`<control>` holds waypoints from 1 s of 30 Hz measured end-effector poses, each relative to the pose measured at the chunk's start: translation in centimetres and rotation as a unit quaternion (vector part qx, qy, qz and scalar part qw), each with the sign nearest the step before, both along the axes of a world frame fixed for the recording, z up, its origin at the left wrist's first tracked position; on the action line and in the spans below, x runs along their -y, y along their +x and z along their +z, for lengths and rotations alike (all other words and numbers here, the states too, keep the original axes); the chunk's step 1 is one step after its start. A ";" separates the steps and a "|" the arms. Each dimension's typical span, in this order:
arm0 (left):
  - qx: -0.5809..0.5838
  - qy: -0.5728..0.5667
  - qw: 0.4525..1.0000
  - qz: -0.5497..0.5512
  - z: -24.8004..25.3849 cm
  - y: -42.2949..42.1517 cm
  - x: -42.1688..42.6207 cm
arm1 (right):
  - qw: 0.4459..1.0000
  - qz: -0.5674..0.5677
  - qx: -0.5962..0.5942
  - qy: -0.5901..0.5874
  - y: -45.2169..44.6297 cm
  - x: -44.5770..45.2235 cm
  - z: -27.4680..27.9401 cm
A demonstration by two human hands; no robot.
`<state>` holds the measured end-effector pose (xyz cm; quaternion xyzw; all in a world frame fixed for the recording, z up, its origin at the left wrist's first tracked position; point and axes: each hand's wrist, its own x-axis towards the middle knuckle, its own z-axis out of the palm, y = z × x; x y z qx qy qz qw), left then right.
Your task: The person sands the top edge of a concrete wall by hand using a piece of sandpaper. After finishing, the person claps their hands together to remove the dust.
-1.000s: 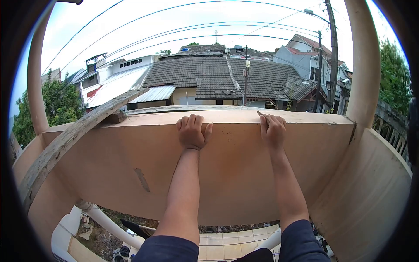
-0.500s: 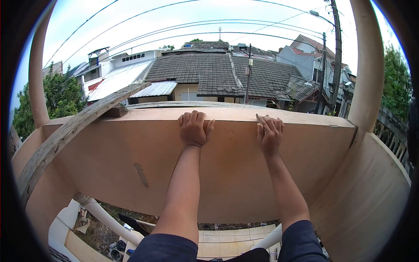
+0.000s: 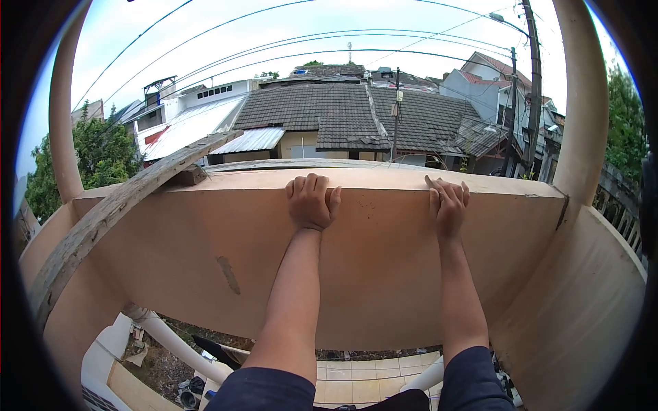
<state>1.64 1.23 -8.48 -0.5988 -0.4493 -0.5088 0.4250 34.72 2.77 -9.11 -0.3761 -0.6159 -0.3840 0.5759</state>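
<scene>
My left hand [image 3: 311, 203] is closed over the top edge of the peach-coloured parapet wall [image 3: 274, 179], its fingers bent on the ledge and its thumb against the near face. Farther right on that edge is my right hand [image 3: 449, 207], its fingers bent and closed. A thin greyish piece [image 3: 430, 181] sticks out of it towards the upper left, resting at the ledge top; the rest is hidden in the hand. Small dark spots mark the wall face between the hands.
A weathered wooden plank [image 3: 116, 205] slants over the ledge at left, beside a dark block [image 3: 188, 177]. Round columns [image 3: 581, 103] rise at both ends. Below lie a tiled floor [image 3: 356, 383] and a pale pipe [image 3: 181, 349]. Roofs, wires and trees stand beyond.
My right hand first slid slightly left, then farther right along the ledge, with the thin piece still in it. My left hand has stayed in place on the wall.
</scene>
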 end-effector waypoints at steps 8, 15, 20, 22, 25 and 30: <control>0.004 0.000 1.000 0.001 -0.1 0.1 0.2 | 0.999 0.022 0.025 -0.016 0.3 0.9 0.7; 0.001 0.008 1.000 -0.008 -0.3 0.1 0.1 | 0.999 0.028 -0.002 -0.044 -1.5 1.5 1.2; 0.005 -0.002 1.000 -0.011 -0.1 0.0 0.2 | 0.966 -0.042 0.055 -0.248 -0.1 3.8 5.8; 0.003 0.001 1.000 -0.008 -0.2 -0.1 0.1 | 0.945 -0.084 0.076 -0.307 -0.5 4.2 6.8; 0.002 0.001 1.000 -0.011 -0.2 0.0 0.2 | 0.937 -0.009 0.127 -0.325 -1.6 4.1 7.4; 0.013 -0.006 1.000 -0.009 -0.8 0.4 0.8 | 0.939 0.100 0.059 -0.324 -1.4 2.1 3.9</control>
